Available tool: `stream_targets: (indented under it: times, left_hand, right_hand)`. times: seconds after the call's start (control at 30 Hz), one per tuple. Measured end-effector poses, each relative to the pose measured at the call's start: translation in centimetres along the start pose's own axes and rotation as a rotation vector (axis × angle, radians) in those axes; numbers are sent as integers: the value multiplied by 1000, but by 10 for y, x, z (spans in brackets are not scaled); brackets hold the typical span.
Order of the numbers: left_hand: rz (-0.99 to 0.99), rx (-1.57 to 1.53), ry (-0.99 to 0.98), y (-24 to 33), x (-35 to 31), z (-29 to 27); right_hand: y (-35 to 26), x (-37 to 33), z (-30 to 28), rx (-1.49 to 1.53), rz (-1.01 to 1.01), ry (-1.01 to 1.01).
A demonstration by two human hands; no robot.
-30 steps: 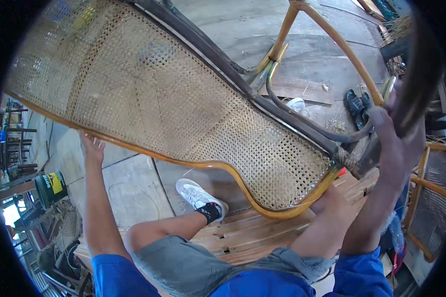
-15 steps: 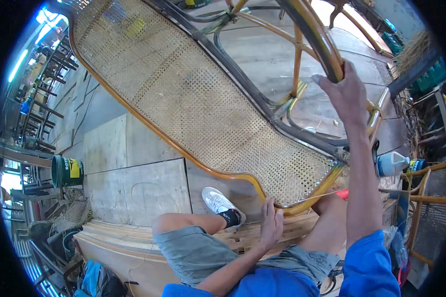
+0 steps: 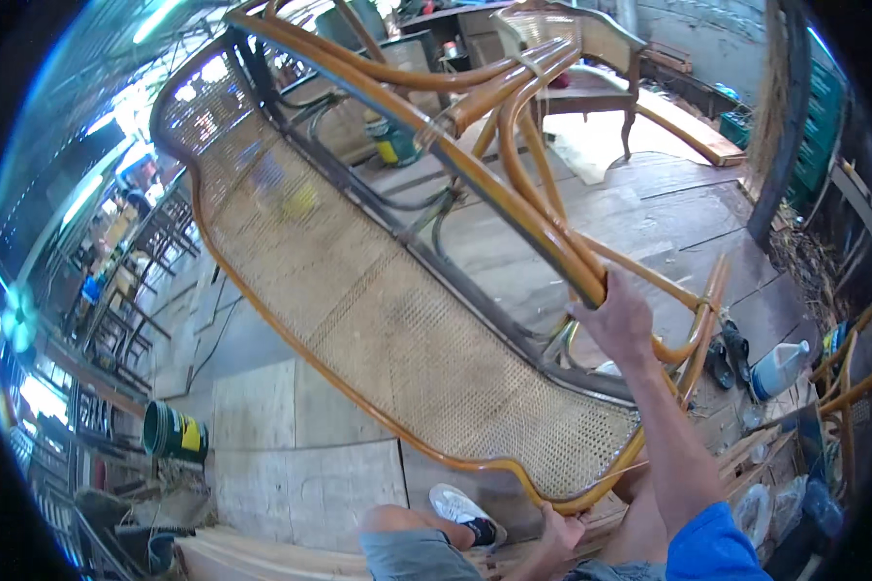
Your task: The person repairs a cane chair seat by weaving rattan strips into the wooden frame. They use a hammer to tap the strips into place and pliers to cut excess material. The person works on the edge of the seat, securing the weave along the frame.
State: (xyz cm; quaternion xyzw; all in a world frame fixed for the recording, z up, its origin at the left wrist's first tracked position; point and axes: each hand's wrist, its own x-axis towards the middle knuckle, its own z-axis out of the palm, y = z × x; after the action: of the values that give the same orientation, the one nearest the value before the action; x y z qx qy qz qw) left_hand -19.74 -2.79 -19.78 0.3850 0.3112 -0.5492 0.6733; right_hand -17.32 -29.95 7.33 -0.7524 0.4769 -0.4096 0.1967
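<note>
In the head view, the cane settee [image 3: 388, 339] lies left of and beyond both hands, its long axis running near right to far left. The right hand [image 3: 613, 312] grips a thick pole; its forearm crosses before the near end. The left hand [image 3: 558, 533], nearer the rim, touches it, grip unclear. A green bucket [image 3: 172, 433] sits left, a white jug [image 3: 780, 371] right.

You're in a furniture workshop: beyond your right fingers [image 3: 620, 286] stands a brown wooden cane-backed chair [image 3: 591, 100]; far left of them are dark wooden furniture frames [image 3: 152, 242] and, lower, stacked pale planks [image 3: 262, 559].
</note>
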Motion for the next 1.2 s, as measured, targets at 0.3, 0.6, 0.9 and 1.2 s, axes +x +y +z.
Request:
stream_targets:
  times: [0.3,0.6,0.9,1.2]
  left_hand:
    - [-53,125,-93,-32,73,-123]
    - [60,534,-111,2,63,-49]
    - [125,592,-73,58,74,49]
    - [52,530,-129,89,73,72]
  right_hand:
    - [62,-67,-51,79,10,61]
    - [98,-56,-76,69,206,199]
    - [97,27,-55,-114,307,262]
    - [69,62,-48,-148,373,221]
